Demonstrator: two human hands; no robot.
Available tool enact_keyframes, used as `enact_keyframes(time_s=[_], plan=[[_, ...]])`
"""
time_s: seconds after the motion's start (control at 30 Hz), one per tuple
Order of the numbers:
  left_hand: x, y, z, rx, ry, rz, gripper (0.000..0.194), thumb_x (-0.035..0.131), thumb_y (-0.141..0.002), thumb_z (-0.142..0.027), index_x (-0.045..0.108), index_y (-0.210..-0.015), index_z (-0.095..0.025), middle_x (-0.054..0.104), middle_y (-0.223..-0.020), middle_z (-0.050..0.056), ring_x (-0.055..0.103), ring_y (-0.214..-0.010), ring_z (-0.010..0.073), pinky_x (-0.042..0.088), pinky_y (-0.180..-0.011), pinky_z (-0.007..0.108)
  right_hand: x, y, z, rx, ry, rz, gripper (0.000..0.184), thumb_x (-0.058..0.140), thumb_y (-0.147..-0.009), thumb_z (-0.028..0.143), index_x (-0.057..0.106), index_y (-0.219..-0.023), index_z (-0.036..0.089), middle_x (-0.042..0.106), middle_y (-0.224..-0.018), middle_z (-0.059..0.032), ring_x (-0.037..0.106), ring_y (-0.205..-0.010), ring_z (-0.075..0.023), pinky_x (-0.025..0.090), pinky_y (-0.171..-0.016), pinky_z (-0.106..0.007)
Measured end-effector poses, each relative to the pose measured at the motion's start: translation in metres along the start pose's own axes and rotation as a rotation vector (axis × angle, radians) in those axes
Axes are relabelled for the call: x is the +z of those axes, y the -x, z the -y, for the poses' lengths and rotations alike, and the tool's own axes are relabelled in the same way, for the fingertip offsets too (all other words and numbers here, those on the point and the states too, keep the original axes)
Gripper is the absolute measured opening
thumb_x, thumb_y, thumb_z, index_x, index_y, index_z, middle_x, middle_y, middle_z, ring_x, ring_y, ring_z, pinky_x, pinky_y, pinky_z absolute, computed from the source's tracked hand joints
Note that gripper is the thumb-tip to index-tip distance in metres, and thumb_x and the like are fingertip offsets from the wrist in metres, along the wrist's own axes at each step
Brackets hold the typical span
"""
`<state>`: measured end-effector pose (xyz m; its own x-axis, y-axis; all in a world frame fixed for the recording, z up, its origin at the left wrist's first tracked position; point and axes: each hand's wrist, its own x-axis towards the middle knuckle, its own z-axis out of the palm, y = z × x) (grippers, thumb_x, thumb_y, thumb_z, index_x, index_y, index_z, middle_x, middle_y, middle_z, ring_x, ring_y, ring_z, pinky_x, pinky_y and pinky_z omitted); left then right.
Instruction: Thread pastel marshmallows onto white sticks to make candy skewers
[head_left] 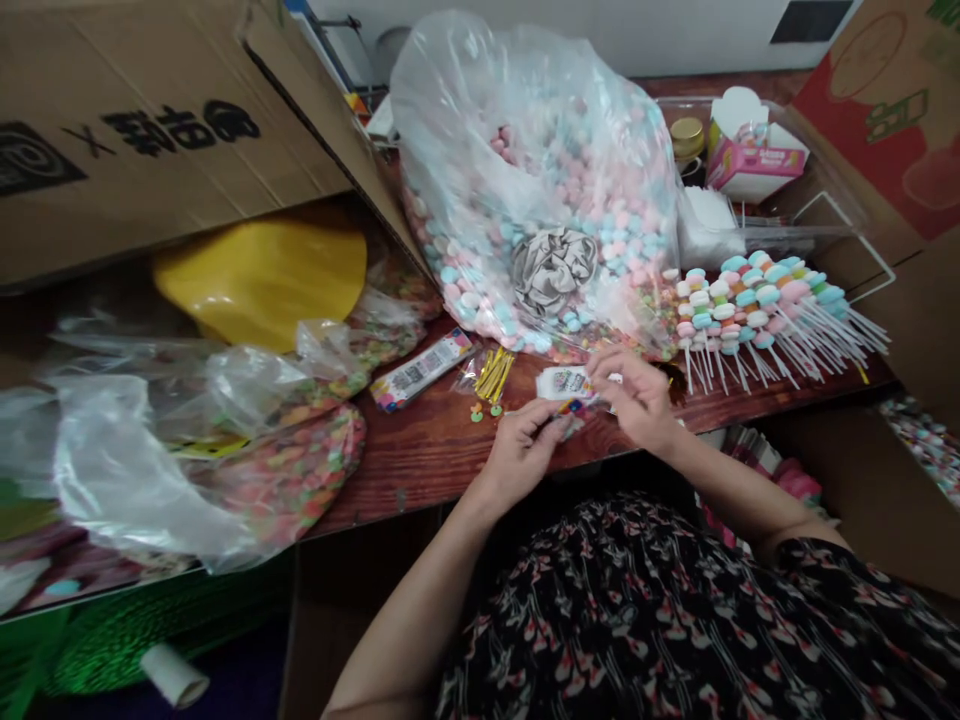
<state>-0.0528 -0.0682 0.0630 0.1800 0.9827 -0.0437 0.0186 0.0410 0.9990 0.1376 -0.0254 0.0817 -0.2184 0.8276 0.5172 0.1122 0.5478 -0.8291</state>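
My left hand (525, 448) is closed in a pinch on a small printed plastic bag (574, 407) with a colourful edge. Fingers bent together, my right hand (636, 400) grips the right end of this bag; the fingers hide part of it. Just behind, a white printed packet (559, 382) lies on the wooden table (420, 450). To the left are yellow twist ties (493, 375), a couple of small gummy candies (477, 412) and a stack of printed bags (421, 370). Marshmallow skewers (757, 300) on white sticks are piled to the right.
Behind my hands stands a large clear bag of pastel marshmallows (600, 190), crumpled paper (553, 268) against it. Bags of gummies (292, 480) and a cardboard box (172, 130) occupy the left. A clear tray (832, 210) with a pink carton (757, 160) sits at the back right.
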Motion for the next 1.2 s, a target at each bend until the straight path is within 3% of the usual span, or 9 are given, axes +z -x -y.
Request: enact_keyframes(time_s=[0.1, 0.17, 0.3, 0.5, 0.63, 0.8, 0.9, 1.03, 1.2], plan=[[-0.001, 0.0, 0.008, -0.198, 0.288, -0.146, 0.03, 0.075, -0.074, -0.046, 0.074, -0.088, -0.018, 0.065, -0.065, 0.0, 0.052, -0.05, 0.0077, 0.041, -0.047, 0.019, 0.004, 0.008, -0.006, 0.217, -0.172, -0.157, 0.017, 0.065, -0.084, 0.027, 0.062, -0.099, 0.022, 0.06, -0.096, -0.0026, 0.057, -0.084, -0.0144, 0.047, -0.077, -0.03], [0.0, 0.0, 0.013, -0.212, 0.387, -0.191, 0.033, 0.077, -0.072, -0.046, 0.073, -0.088, -0.018, 0.064, -0.064, 0.0, 0.053, -0.051, 0.0078, 0.043, -0.049, 0.02, 0.012, 0.018, -0.01, 0.335, -0.193, -0.035, 0.029, 0.074, -0.076, 0.031, 0.064, -0.101, 0.02, 0.061, -0.089, -0.0012, 0.056, -0.077, -0.0134, 0.047, -0.072, -0.028], [0.009, 0.003, 0.021, -0.177, 0.335, -0.122, 0.031, 0.07, -0.079, -0.047, 0.071, -0.085, -0.016, 0.06, -0.065, -0.001, 0.05, -0.053, 0.0076, 0.042, -0.053, 0.02, 0.033, 0.034, -0.014, 0.406, -0.121, 0.085, 0.016, 0.067, -0.081, 0.031, 0.063, -0.074, 0.017, 0.058, -0.068, 0.0019, 0.051, -0.064, -0.0109, 0.043, -0.062, -0.025], [0.014, 0.008, 0.02, -0.065, -0.023, -0.095, 0.041, 0.059, -0.086, -0.053, 0.063, -0.072, -0.015, 0.055, -0.073, 0.0, 0.048, -0.069, 0.0114, 0.042, -0.065, 0.022, 0.043, 0.034, -0.013, 0.088, 0.132, 0.01, 0.019, 0.053, -0.088, 0.018, 0.059, -0.071, 0.019, 0.055, -0.066, 0.0002, 0.05, -0.063, -0.012, 0.04, -0.061, -0.026], [0.007, 0.005, 0.015, -0.116, -0.008, -0.004, 0.041, 0.057, -0.087, -0.052, 0.06, -0.072, -0.015, 0.052, -0.069, -0.001, 0.044, -0.065, 0.0102, 0.039, -0.064, 0.022, 0.045, 0.035, -0.02, -0.102, 0.265, -0.017, 0.018, 0.05, -0.088, 0.014, 0.064, -0.078, 0.02, 0.061, -0.072, -0.0044, 0.055, -0.07, -0.0158, 0.043, -0.064, -0.029], [0.001, -0.003, 0.016, -0.329, 0.275, 0.076, 0.033, 0.07, -0.079, -0.046, 0.065, -0.079, -0.014, 0.059, -0.073, -0.001, 0.051, -0.067, 0.0099, 0.044, -0.067, 0.021, 0.043, 0.029, -0.031, -0.029, 0.219, 0.012, 0.012, 0.057, -0.088, 0.019, 0.065, -0.08, 0.02, 0.061, -0.072, -0.0025, 0.055, -0.07, -0.0152, 0.045, -0.069, -0.031], [0.002, -0.009, 0.017, -0.465, 0.438, 0.074, 0.03, 0.077, -0.073, -0.041, 0.065, -0.079, -0.014, 0.06, -0.066, -0.001, 0.054, -0.059, 0.0097, 0.047, -0.063, 0.023, 0.032, 0.02, -0.039, 0.009, 0.254, 0.061, 0.013, 0.061, -0.086, 0.022, 0.067, -0.097, 0.021, 0.065, -0.093, -0.0063, 0.058, -0.091, -0.0188, 0.048, -0.08, -0.035], [0.004, -0.016, 0.017, -0.553, 0.529, 0.139, 0.027, 0.077, -0.071, -0.033, 0.061, -0.067, -0.012, 0.059, -0.058, 0.0, 0.055, -0.047, 0.0108, 0.051, -0.056, 0.028, 0.006, 0.014, -0.049, -0.272, 0.512, 0.392, 0.035, 0.057, -0.09, 0.027, 0.06, -0.124, 0.036, 0.057, -0.134, -0.0014, 0.044, -0.129, -0.0235, 0.036, -0.104, -0.046], [0.002, -0.019, 0.016, -0.661, 0.619, 0.458, 0.026, 0.071, -0.074, -0.027, 0.055, -0.06, -0.011, 0.058, -0.056, 0.002, 0.051, -0.037, 0.0105, 0.047, -0.043, 0.028, -0.016, 0.018, -0.053, -0.561, 0.659, 0.686, 0.034, 0.042, -0.099, 0.027, 0.054, -0.13, 0.034, 0.06, -0.133, 0.0034, 0.042, -0.133, -0.0181, 0.028, -0.107, -0.043]])
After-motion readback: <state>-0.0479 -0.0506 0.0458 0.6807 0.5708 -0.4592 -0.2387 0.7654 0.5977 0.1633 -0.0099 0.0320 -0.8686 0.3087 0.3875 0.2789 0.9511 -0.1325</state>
